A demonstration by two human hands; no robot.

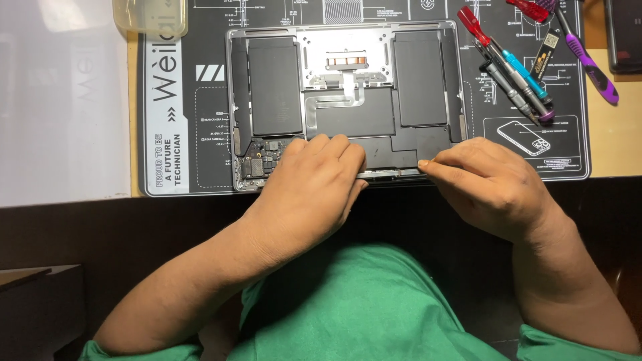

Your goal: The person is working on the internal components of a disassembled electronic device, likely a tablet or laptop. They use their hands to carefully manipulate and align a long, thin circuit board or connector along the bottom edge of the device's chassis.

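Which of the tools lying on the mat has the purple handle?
The purple-handled tool at the far right of the mat, lying slantwise apart from the bunch. The others there are a red-handled tool, a blue screwdriver and a grey screwdriver.

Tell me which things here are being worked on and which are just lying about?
In use: opened laptop, left hand, right hand, black work mat.
Lying about: screwdrivers, purple tool, clear plastic box.
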